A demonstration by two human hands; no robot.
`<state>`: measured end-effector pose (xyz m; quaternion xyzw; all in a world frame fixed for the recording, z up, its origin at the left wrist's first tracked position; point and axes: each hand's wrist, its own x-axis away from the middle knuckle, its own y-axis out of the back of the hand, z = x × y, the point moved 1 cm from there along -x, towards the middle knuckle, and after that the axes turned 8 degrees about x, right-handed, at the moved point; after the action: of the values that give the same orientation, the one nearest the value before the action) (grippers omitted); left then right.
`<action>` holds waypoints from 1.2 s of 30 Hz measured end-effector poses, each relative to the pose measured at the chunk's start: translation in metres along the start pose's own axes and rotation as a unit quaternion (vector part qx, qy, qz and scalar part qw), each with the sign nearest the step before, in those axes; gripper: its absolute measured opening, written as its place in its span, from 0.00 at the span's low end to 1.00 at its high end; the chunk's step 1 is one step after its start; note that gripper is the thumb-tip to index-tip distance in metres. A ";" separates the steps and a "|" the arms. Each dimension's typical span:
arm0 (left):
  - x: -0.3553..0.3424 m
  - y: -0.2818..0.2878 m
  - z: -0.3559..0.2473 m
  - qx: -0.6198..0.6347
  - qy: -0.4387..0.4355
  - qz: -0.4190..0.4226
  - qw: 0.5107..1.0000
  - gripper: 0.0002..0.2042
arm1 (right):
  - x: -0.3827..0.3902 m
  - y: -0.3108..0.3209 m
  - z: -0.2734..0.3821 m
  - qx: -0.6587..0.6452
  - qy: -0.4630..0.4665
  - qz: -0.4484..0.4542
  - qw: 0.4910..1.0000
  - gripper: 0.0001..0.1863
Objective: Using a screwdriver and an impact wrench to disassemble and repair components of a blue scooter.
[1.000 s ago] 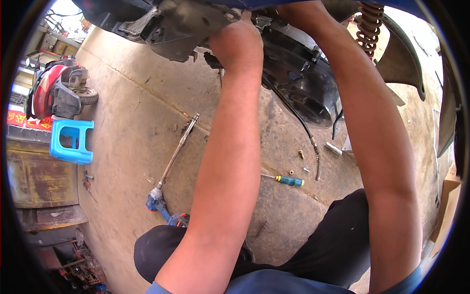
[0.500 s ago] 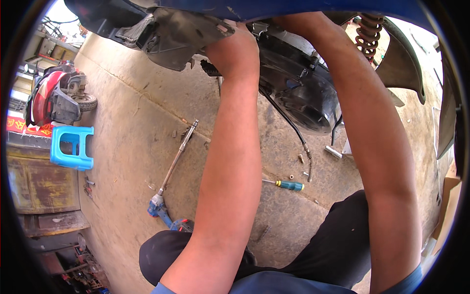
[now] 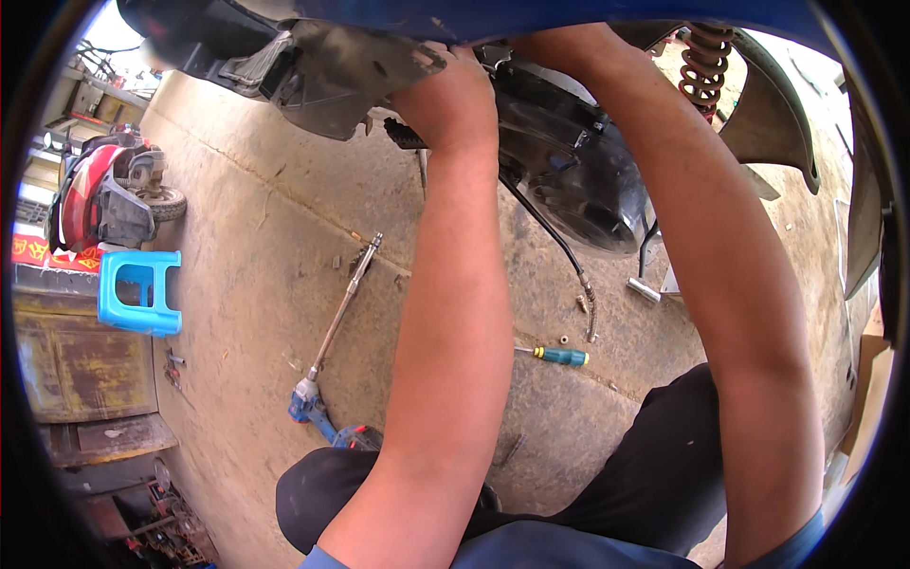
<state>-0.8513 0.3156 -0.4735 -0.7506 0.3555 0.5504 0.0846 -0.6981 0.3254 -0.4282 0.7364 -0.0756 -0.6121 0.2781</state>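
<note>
Both my arms reach up under the blue body panel [image 3: 588,13] of a scooter. My left hand [image 3: 455,90] is beside a dusty dark plastic guard [image 3: 346,81]; only its back and wrist show, and its fingers are hidden. To its right, my right hand [image 3: 567,45] goes in above the black engine casing [image 3: 592,190]. The panel and frame cover its fingers too, so what either hand touches is out of sight. A black cable [image 3: 550,228] with a metal end hangs from the scooter between my forearms.
A green-handled screwdriver [image 3: 561,357] lies on the concrete between my forearms. Left of my left arm lies a blue power tool [image 3: 308,403] with a long extension. Farther left stand a blue stool [image 3: 171,318] and a red scooter [image 3: 95,199]. A coil spring [image 3: 704,71] stands at upper right.
The view has shifted slightly. Both hands stay up under the panel, with little visible movement of the arms. The cable's lower end hangs a little farther left and higher.
</note>
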 end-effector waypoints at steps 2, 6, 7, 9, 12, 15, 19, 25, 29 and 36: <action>0.007 0.001 0.001 0.022 0.037 0.033 0.999 0.10 | 0.000 -0.002 0.002 0.002 0.005 -0.003 1.000 0.14; 0.020 0.008 -0.020 0.025 0.041 0.079 0.996 0.09 | 0.005 0.002 -0.003 0.008 0.015 -0.010 1.000 0.14; 0.020 0.008 -0.025 0.024 0.041 0.078 0.996 0.09 | 0.006 0.003 -0.005 0.009 0.017 -0.012 1.000 0.15; 0.019 0.011 -0.029 0.026 0.046 0.106 0.993 0.09 | 0.001 0.000 -0.002 0.011 0.023 -0.016 1.000 0.15; 0.021 0.014 -0.037 0.048 0.055 0.126 0.989 0.12 | 0.003 0.002 0.009 0.014 0.030 -0.023 0.999 0.15; 0.020 0.017 -0.037 0.039 0.047 0.145 0.987 0.15 | -0.001 0.004 0.021 0.017 0.036 -0.031 0.999 0.16; 0.017 0.015 -0.033 0.006 0.057 0.178 0.982 0.18 | -0.003 -0.001 0.028 0.026 0.041 -0.037 0.998 0.16; 0.013 0.010 -0.029 -0.004 0.071 0.223 0.972 0.16 | -0.005 -0.022 0.016 0.043 0.039 -0.034 0.998 0.17; 0.011 0.006 -0.010 -0.094 -0.039 0.210 0.972 0.16 | 0.004 -0.034 0.021 0.038 0.027 -0.035 0.998 0.18; 0.013 0.003 -0.014 -0.065 -0.024 0.236 0.969 0.20 | 0.009 -0.028 0.010 -0.073 -0.105 0.065 0.990 0.19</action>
<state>-0.8404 0.3003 -0.4784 -0.6361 0.4839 0.5945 -0.0882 -0.7118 0.3411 -0.4510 0.6396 -0.1070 -0.6703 0.3609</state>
